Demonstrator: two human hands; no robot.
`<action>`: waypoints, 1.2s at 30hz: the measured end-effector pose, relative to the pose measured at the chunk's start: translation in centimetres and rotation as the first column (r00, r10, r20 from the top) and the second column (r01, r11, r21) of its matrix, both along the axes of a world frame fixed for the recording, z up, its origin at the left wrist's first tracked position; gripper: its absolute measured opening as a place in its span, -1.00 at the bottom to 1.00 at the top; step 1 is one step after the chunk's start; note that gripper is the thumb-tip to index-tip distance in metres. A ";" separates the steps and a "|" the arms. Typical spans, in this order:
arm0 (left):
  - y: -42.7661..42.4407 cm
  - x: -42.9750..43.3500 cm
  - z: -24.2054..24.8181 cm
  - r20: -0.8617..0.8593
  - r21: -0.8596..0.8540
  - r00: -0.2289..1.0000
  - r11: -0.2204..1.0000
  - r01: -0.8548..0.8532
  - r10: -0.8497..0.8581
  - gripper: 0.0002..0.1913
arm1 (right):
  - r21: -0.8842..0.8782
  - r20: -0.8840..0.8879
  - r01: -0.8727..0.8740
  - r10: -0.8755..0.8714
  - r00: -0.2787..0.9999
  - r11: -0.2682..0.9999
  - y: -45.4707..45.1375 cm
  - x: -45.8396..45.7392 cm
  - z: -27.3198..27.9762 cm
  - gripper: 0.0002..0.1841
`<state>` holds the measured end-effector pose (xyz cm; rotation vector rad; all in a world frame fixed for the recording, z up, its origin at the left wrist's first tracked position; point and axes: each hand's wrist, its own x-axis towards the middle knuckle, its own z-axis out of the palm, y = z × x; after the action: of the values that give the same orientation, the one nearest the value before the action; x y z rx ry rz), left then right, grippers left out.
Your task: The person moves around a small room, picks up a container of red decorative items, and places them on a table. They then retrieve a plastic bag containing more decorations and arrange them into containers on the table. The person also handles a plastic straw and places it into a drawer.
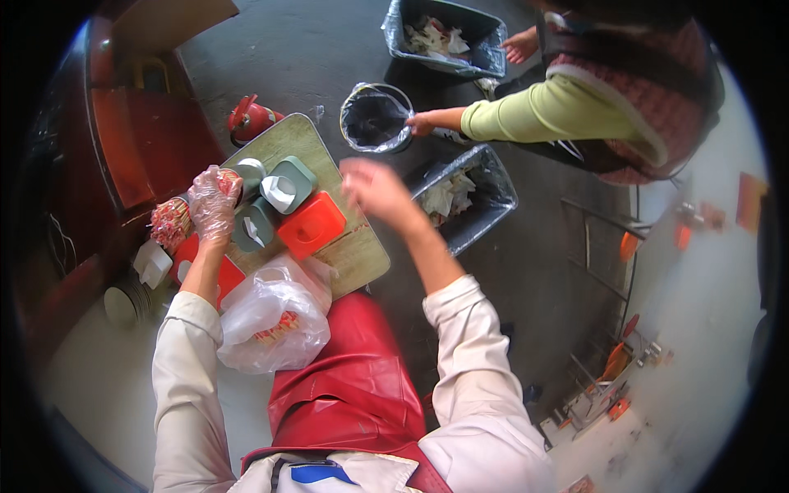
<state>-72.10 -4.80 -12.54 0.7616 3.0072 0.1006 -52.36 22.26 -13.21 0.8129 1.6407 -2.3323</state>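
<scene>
My left hand [213,200], in a clear plastic glove, is closed around a bundle of red-and-cream paper-wrapped sticks [229,180] at the table's far left. Beside it, another such bundle [171,220] fills a container. My right hand [376,188], bare and blurred, is raised over the table's right edge with nothing seen in it. Between the hands stand a green tissue box [299,175], a second green tissue box [262,215] and a red plastic box [312,225]. A translucent plastic bag [277,351] with more wrapped sticks inside lies at the near edge.
A co-worker's hand [420,124] holds a round lined bucket [376,145]. Lined bins with crumpled tissues, one [506,196] right of the table [370,265] and another [394,28] beyond, stand on the floor. A fire extinguisher [249,122] stands behind the table; stacked plates [123,305] sit left.
</scene>
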 end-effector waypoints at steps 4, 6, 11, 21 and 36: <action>0.3 -0.2 0.3 0.027 0.008 0.999 1.000 -0.029 0.028 -0.45 | 0.219 0.299 -0.122 0.053 0.953 0.968 -9.8 8.9 -6.1 -0.64; 0.3 -0.1 0.5 0.023 0.006 0.999 0.999 -0.040 0.040 -0.45 | 0.043 0.402 0.026 -0.041 0.915 0.999 -13.6 13.2 -6.7 -0.66; 0.6 0.1 1.1 0.045 0.000 0.996 0.997 -0.079 0.079 -0.40 | 0.112 0.582 -0.111 0.025 0.813 0.988 -17.3 19.0 -5.0 -0.63; -2.4 -0.5 3.1 0.110 0.520 0.991 0.854 0.012 -0.082 -0.44 | 0.291 0.526 -0.099 -0.073 0.848 0.952 -20.5 16.8 -4.9 -0.72; -21.0 18.6 4.6 0.592 0.225 0.797 0.974 -0.018 -0.122 -0.40 | 0.296 0.571 -0.101 -0.091 0.816 0.950 -22.4 19.4 -5.2 -0.70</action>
<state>-53.47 -25.84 -7.91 0.6626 2.3778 0.5694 -32.95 -0.12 -18.46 1.4105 1.7135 -1.5743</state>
